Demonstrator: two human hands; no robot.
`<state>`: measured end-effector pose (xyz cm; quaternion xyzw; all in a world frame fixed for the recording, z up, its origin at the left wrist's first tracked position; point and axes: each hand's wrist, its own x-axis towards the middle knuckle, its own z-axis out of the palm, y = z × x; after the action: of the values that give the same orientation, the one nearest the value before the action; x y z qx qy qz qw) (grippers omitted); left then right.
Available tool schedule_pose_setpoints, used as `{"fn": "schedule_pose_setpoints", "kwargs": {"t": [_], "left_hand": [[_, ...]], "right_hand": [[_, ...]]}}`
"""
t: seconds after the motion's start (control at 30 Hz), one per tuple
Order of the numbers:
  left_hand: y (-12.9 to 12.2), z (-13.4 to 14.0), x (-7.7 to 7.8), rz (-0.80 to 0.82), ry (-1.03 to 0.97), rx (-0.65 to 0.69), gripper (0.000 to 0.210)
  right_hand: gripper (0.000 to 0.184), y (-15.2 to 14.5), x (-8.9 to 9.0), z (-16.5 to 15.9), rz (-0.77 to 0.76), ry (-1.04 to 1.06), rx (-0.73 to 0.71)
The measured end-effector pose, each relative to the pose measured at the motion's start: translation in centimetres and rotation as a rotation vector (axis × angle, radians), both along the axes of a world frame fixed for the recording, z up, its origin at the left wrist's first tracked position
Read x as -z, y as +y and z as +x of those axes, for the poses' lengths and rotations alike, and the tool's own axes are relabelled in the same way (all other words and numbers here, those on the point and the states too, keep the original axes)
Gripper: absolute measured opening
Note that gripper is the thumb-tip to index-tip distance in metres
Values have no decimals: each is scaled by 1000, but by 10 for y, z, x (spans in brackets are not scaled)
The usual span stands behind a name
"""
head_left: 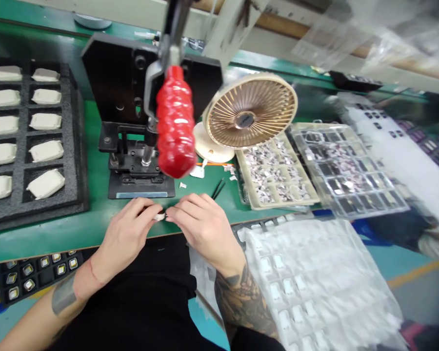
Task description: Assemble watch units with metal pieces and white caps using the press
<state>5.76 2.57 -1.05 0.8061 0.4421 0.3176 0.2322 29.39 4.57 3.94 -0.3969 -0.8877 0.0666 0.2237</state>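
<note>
Just in front of the press, my two hands meet near the bench's front edge. My left hand [133,225] pinches a small white part [159,216], mostly hidden by the fingers. Close by on the right, my right hand [201,222] has its fingertips pressed together beside that part; whatever they hold is too small to make out. Behind the hands stands a black hand press [141,168] with a red ribbed handle [176,124]. Dark tweezers [218,188] lie just past my right hand. A tiny white piece [183,185] rests on the green mat.
At left, a black foam tray [78,195] holds several white cases [46,184]. A small fan [250,112] stands right of the press. Compartment boxes [278,202] of small pieces sit beyond. Plastic-covered trays [322,273] are at lower right, a dark tray [46,278] at lower left.
</note>
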Motion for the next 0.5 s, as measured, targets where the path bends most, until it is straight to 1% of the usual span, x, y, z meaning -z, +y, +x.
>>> {"fn": "schedule_pose_setpoints", "kwargs": {"t": [0.1,0.2,0.3,0.37,0.43,0.5], "left_hand": [[0,-5,-1,-3,-15,81,18],[3,-12,1,-29,-26,167,19],[8,-19,6,8,-7,232,22],[11,-21,8,76,8,265,22],[11,-23,7,123,12,322,20],[8,-25,6,112,-21,346,21]], "right_hand": [[20,4,-5,6,-55,25,-37],[26,11,-1,12,-114,70,-118],[34,20,4,13,-281,116,-167],[33,23,5,11,-405,125,-183],[32,22,7,5,-474,114,-183],[37,14,13,-1,-446,144,-109]]}}
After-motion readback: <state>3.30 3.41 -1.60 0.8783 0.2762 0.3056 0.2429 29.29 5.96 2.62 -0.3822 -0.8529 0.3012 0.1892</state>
